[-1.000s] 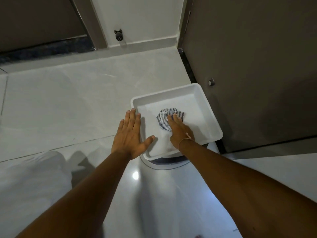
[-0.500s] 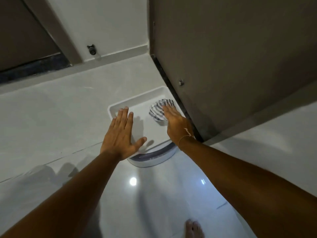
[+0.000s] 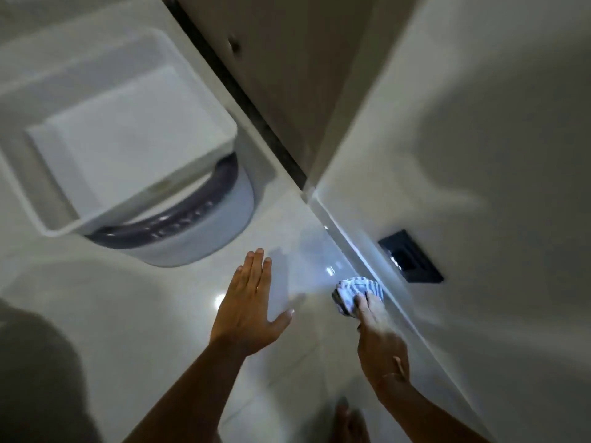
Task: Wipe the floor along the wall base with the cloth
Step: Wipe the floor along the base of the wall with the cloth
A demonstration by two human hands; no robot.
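Glossy pale tiled floor (image 3: 153, 330), light glinting off it. A round white-and-grey appliance (image 3: 204, 231) sits on it, white tray (image 3: 220, 123) on top; the striped cloth (image 3: 355, 294) lies against the wall base (image 3: 361, 247).

Your right hand (image 3: 382, 343) is pressing the striped cloth (image 3: 358, 294) down on the glossy floor (image 3: 160, 314), right up against the wall base (image 3: 367, 251). Fingers (image 3: 364, 306) are laid over the cloth's near edge, so the cloth sticks out past them. Your left hand (image 3: 248, 310) is flat and spread, palm down over the tiles, well apart from the cloth; can't tell if it's actually touching. The white tray (image 3: 57, 231) sits on a round white-and-grey thing (image 3: 204, 241) further up the floor. There's a dark wall plate (image 3: 411, 255) low on the wall just beside the cloth, and a bare foot (image 3: 348, 423) at the bottom edge.
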